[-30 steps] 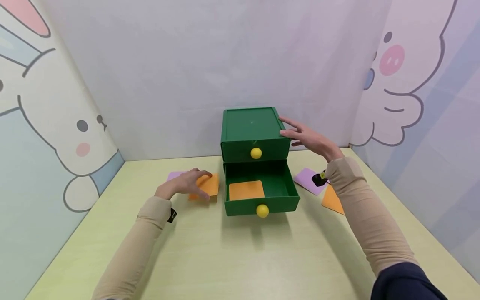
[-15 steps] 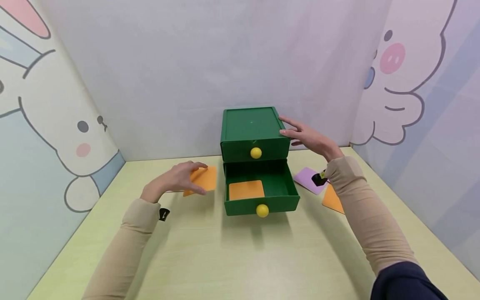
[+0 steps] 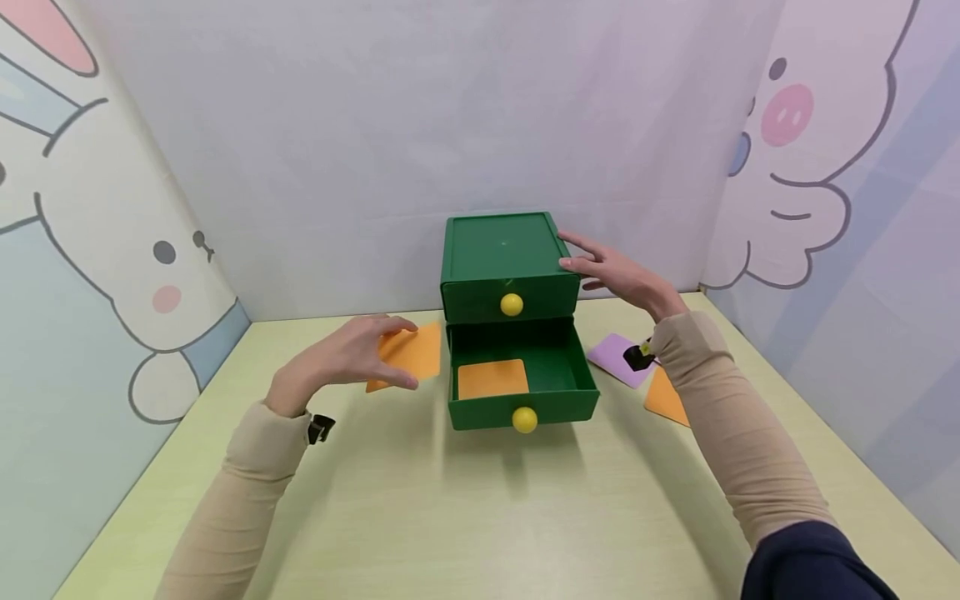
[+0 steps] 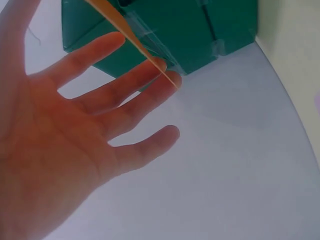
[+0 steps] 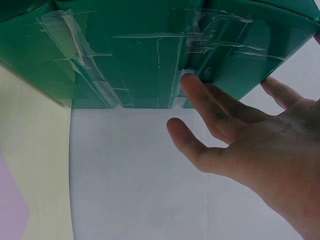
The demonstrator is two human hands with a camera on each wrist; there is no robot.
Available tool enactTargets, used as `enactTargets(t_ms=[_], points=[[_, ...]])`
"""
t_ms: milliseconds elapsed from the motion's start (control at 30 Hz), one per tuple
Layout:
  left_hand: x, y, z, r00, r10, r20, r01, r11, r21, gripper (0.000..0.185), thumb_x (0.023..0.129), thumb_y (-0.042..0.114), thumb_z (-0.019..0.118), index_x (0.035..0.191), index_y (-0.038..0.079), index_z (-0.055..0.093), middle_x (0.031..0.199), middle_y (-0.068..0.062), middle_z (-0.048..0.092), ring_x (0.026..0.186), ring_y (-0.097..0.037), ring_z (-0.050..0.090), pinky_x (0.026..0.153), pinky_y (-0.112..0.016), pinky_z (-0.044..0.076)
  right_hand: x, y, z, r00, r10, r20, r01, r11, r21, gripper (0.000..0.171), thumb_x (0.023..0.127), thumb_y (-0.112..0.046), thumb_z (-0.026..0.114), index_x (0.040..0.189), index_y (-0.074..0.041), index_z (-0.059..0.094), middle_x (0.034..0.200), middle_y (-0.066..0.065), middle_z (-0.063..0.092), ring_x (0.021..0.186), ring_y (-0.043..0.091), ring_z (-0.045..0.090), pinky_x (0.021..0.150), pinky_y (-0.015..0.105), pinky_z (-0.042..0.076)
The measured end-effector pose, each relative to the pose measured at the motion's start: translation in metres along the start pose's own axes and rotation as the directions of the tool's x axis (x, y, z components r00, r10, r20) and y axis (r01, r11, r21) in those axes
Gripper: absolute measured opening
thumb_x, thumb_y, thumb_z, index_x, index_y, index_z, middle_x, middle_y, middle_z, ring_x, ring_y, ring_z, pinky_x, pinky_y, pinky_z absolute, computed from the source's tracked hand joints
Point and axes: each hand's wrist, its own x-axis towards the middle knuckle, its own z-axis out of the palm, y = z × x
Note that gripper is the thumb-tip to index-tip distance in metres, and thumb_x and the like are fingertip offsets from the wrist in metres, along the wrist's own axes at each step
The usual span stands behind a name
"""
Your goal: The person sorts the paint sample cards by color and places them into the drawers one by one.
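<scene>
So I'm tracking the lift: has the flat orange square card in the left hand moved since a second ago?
Yes. The flat orange square card has risen off the table, up and slightly right toward the green drawer box, which stayed put.

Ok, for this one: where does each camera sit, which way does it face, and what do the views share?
Head: above, facing forward and down at the table; both sleeved arms show, left hand holding an orange card, right hand against the green drawer box.
Left wrist: under the palm, facing along the fingers to the card's edge.
Right wrist: under the palm, facing the taped box side.
Shared: all three show the box.
</scene>
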Motion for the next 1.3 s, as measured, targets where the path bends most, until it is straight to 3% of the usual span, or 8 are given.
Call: enactTargets(t_ms=[367, 733, 1300], points=[[0.002, 0.032, -0.002, 0.997, 0.070, -0.043, -0.069, 0.997, 0.028, 0.073, 0.069, 0.062, 0.077, 0.126, 0.019, 0.061, 0.121, -0.002, 0.062, 0.098, -0.019, 0.055, 0.082, -0.034, 0.049, 0.000, 0.000, 0.001, 1.000, -0.008, -0.004, 0.008, 1.000, 0.009, 0.067, 0.098, -0.045, 0.050, 0.153, -0.042, 0.013, 0.164, -0.001, 0.003, 0.147, 0.031, 0.023, 0.113, 0.059, 0.030], [0.023, 0.062, 0.007, 0.986, 0.167, -0.026, -0.165, 0.983, 0.081, 0.070, 0.071, 0.061, 0.076, 0.122, 0.016, 0.062, 0.106, -0.001, 0.063, 0.088, -0.017, 0.053, 0.076, -0.027, 0.046, 0.000, 0.001, 0.000, 1.000, -0.005, -0.017, 0.005, 1.000, 0.006, 0.068, 0.097, -0.047, 0.051, 0.154, -0.041, 0.014, 0.164, -0.001, 0.004, 0.147, 0.032, 0.024, 0.113, 0.060, 0.031], [0.049, 0.093, 0.027, 0.983, 0.184, 0.004, -0.183, 0.977, 0.112, 0.073, 0.072, 0.065, 0.072, 0.119, 0.010, 0.063, 0.106, -0.004, 0.065, 0.092, -0.018, 0.052, 0.073, -0.026, 0.045, -0.001, 0.003, 0.002, 1.000, -0.005, -0.014, 0.005, 1.000, 0.025, 0.067, 0.097, -0.046, 0.051, 0.153, -0.042, 0.015, 0.164, -0.002, 0.004, 0.147, 0.031, 0.024, 0.112, 0.061, 0.031]])
